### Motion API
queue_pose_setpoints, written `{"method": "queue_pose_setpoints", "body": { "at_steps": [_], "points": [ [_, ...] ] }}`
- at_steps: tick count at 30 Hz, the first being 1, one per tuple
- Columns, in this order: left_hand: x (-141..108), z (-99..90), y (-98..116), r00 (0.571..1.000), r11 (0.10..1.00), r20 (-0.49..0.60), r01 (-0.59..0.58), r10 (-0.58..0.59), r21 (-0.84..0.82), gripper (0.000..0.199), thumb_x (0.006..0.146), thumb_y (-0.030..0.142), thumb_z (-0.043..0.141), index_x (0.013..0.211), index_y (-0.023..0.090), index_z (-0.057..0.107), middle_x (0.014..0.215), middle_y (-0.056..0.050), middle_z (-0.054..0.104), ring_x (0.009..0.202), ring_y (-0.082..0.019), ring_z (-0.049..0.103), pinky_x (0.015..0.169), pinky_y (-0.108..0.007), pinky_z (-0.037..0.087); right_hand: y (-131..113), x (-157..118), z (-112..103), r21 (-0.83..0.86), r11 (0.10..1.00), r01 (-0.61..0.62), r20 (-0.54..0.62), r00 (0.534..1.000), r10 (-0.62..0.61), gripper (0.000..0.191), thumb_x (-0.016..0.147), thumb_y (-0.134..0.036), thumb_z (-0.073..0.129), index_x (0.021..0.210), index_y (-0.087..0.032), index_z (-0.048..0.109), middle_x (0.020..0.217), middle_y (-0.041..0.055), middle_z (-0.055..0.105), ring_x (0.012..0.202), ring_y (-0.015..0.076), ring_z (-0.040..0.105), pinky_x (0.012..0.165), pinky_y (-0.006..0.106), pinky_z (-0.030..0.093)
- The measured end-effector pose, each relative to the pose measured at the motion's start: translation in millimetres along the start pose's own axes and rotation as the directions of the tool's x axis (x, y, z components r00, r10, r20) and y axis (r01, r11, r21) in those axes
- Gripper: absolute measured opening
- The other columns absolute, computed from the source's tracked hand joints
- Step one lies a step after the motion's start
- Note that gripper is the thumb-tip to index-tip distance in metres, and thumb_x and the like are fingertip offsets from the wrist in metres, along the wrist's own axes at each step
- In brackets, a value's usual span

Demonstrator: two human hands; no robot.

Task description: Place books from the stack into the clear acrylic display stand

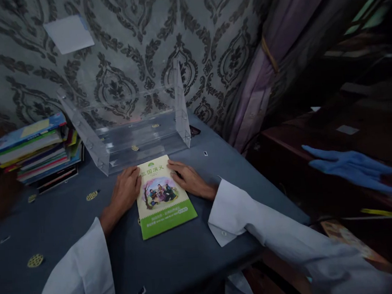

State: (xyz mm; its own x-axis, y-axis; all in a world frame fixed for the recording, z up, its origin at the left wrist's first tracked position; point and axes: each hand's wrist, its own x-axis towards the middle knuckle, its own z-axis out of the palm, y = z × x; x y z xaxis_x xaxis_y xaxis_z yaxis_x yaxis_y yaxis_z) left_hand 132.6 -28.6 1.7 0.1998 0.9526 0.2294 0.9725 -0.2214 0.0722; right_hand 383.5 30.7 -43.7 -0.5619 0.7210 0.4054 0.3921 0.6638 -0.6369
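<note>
A green and cream paperback book (162, 198) with Chinese characters and a painted group of figures on its cover lies face up near the table's front. My left hand (126, 184) is closed on its upper left edge, the fingers curled. On the opposite side, my right hand (189, 179) grips the upper right edge, with the thumb by the cover. Just beyond the book stands a clear acrylic rack (141, 135) with side panels and nothing standing in it.
A stack of books (44, 146) sits at the left on the dark blue tablecloth (237, 157). Behind is a patterned wall (142, 47) with a white paper (69, 35). To the right hang a purple curtain (262, 84) and, lower, a blue glove (348, 163) lies on a dark surface.
</note>
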Motion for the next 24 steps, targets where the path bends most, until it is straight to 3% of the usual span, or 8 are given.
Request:
{"method": "queue_pose_setpoints", "body": {
  "at_steps": [5,14,19,24],
  "points": [
    [17,10.5,2,0.993,0.994,-0.053,-0.107,0.107,0.005,0.034,0.098,0.019,0.04,0.12,0.012,0.065,0.121,-0.016,0.066,0.109,-0.031,0.061,0.096,-0.047,0.05,-2,0,-2,-0.013,1.0,0.016,-0.02,1.0,-0.017,0.039,0.096,-0.023,0.05,0.132,-0.016,0.063,0.144,0.0149,0.059,0.135,0.0259,0.054,0.113,0.047,0.046],
    [49,24.7,22,0.95,0.95,-0.05,-0.31,0.308,-0.032,0.038,0.095,0.01,0.041,0.128,0.011,0.061,0.126,-0.015,0.064,0.111,-0.029,0.058,0.096,-0.046,0.048,-2,-1,-1,-0.057,0.998,0.036,-0.027,0.999,-0.038,0.039,0.096,-0.023,0.05,0.133,-0.015,0.061,0.143,0.016,0.059,0.134,0.0266,0.055,0.111,0.048,0.049],
    [67,25.7,35,0.916,0.916,-0.005,-0.401,0.401,-0.028,0.049,0.089,0.003,0.042,0.134,0.012,0.058,0.134,-0.015,0.062,0.114,-0.029,0.056,0.09,-0.044,0.048,-9,0,-6,-0.057,0.997,0.056,-0.01,0.998,-0.057,0.04,0.096,-0.02,0.049,0.133,-0.014,0.06,0.143,0.0171,0.059,0.135,0.0273,0.054,0.111,0.048,0.048],
    [78,23.3,40,0.9,0.899,0.005,-0.435,0.436,-0.052,0.048,0.088,0.004,0.044,0.132,0.012,0.06,0.132,-0.014,0.064,0.112,-0.028,0.057,0.089,-0.042,0.047,-12,2,-9,-0.07,0.996,0.05,0.002,0.999,-0.05,0.039,0.096,-0.019,0.048,0.132,-0.015,0.061,0.139,0.0155,0.062,0.135,0.0259,0.055,0.111,0.046,0.05]
  ]
}}
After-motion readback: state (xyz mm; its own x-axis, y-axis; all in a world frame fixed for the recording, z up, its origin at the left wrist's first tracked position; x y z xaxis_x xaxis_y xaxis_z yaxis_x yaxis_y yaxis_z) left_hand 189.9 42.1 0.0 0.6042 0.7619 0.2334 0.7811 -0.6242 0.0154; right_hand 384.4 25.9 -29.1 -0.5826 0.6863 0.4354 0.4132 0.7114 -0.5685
